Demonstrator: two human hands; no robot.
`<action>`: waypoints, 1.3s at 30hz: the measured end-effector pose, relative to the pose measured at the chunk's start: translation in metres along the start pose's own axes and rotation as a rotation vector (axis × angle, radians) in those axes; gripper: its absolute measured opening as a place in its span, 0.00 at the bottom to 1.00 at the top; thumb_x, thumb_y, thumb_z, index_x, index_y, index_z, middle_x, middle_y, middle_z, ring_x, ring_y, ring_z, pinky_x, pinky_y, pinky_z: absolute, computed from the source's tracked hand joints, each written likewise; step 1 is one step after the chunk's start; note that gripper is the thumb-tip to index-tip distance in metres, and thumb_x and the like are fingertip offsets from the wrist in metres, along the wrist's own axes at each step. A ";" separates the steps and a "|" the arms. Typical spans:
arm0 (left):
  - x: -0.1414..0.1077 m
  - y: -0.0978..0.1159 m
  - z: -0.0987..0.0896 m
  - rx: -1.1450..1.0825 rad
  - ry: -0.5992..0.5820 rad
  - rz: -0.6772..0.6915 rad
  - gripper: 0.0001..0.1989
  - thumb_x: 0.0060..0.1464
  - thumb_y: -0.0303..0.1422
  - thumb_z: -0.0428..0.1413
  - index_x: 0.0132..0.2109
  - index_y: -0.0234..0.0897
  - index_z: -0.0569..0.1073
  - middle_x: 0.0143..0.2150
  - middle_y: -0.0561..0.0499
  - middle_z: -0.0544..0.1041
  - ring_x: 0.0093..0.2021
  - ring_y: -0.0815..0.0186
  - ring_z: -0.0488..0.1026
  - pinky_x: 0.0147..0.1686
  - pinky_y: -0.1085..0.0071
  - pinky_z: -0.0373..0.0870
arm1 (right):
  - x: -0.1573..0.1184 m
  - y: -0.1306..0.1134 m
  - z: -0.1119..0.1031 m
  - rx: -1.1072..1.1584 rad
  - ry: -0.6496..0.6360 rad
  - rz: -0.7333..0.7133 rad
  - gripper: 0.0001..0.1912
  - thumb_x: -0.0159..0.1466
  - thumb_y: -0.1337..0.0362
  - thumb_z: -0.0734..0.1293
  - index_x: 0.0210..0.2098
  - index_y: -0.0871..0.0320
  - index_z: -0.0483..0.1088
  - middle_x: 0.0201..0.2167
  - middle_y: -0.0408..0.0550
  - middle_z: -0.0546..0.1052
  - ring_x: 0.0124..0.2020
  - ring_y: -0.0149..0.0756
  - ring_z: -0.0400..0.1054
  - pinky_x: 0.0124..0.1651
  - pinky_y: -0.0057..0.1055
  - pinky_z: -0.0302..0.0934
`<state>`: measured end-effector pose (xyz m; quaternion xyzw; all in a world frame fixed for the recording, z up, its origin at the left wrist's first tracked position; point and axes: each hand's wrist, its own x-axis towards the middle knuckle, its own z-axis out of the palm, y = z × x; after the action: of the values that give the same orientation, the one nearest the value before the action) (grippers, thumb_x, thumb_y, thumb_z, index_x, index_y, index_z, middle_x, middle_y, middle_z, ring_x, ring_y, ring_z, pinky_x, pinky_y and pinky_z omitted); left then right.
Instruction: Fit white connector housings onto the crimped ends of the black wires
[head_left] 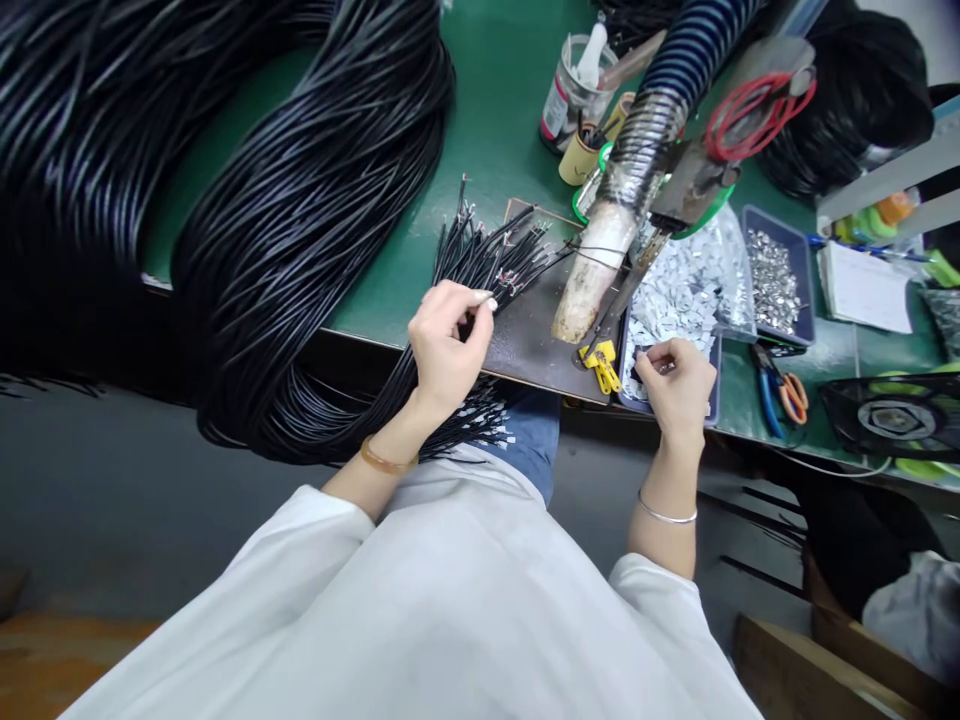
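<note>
Wires [486,262]: black, fanned on the far side of the left hand [450,338], their stripped ends over the far left part of the mat [541,325]. The left hand's thumb and fingertips are drawn narrow at the wires' near side; whether a wire is pinched between them cannot be made out.

Right hand [679,385]: over the near part of the tray [714,408], fingers bent close together at the white tabs [679,300]. A grip on a tab cannot be confirmed. Yellow clip [600,366]: on the mat's near right corner, left of the tray.

Handling, in judgement: each wire should be light, bendy and rather slick, the massed coil [330,170] at left heavy. Bare ends look easily bent; hold on the black jacket just behind them. Tabs appear light and flat; take by opposite edges.
</note>
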<state>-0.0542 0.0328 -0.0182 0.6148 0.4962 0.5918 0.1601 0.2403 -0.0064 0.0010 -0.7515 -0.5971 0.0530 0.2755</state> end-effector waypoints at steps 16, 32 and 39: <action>-0.038 0.051 0.033 -0.927 -0.787 -0.841 0.14 0.49 0.38 0.66 0.29 0.34 0.70 0.19 0.57 0.70 0.18 0.77 0.62 0.21 0.78 0.59 | -0.064 -0.090 -0.001 0.346 0.291 -0.093 0.07 0.65 0.59 0.67 0.31 0.53 0.69 0.36 0.48 0.77 0.40 0.38 0.76 0.38 0.37 0.74; -0.041 0.052 0.032 -0.820 -0.649 -0.709 0.17 0.47 0.43 0.67 0.32 0.33 0.76 0.22 0.55 0.73 0.19 0.78 0.63 0.19 0.78 0.59 | -0.070 -0.078 0.022 0.823 -0.016 0.011 0.03 0.63 0.62 0.69 0.34 0.53 0.76 0.40 0.45 0.79 0.41 0.33 0.75 0.41 0.32 0.74; -0.042 0.052 0.030 -0.829 -0.667 -0.701 0.16 0.48 0.42 0.67 0.32 0.33 0.76 0.22 0.55 0.72 0.20 0.77 0.64 0.22 0.77 0.63 | -0.073 -0.078 0.022 0.803 -0.027 0.008 0.04 0.63 0.61 0.69 0.34 0.53 0.75 0.40 0.46 0.79 0.41 0.33 0.76 0.42 0.32 0.74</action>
<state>0.0024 -0.0125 -0.0084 0.4541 0.3211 0.4237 0.7150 0.1427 -0.0552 0.0015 -0.5856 -0.5294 0.2931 0.5394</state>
